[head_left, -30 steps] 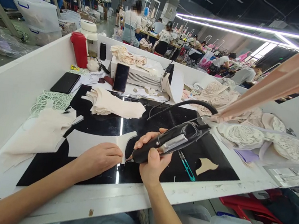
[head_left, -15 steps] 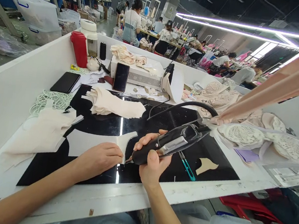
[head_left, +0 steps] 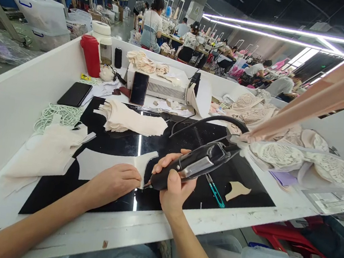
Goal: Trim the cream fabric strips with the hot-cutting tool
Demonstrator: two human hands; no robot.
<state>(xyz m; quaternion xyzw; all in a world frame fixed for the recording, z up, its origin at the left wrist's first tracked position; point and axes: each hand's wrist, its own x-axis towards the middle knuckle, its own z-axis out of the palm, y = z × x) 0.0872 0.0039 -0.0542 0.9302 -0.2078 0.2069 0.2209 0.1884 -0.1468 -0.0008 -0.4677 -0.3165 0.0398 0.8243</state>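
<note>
My left hand (head_left: pixel 117 183) has its fingers pressed together on a cream fabric piece (head_left: pixel 141 162) at its near edge. That piece lies over the right end of a white flat sheet (head_left: pixel 100 163) on the black board (head_left: pixel 186 137). My right hand (head_left: pixel 174 188) is wrapped round a black handheld electric tool (head_left: pixel 197 163), its thin metal tip touching or very near the fabric's lower right corner, beside my left fingertips. A pink cloth strip (head_left: pixel 313 98) runs from the tool's rear end up to the right. Turquoise thread snips (head_left: pixel 215 191) lie right of my right hand.
A stack of cream pieces (head_left: pixel 132 119) lies behind my hands, another pile (head_left: pixel 48 151) to the left. A small beige piece (head_left: pixel 237 190) is at right, with lace bra cups (head_left: pixel 278 155) beyond. A phone (head_left: pixel 139 88) leans on a white machine (head_left: pixel 167 87). A black cable (head_left: pixel 220 118) arches behind the tool.
The tool's rear end and my right hand have shifted very slightly left. My left hand and the fabric stay in place.
</note>
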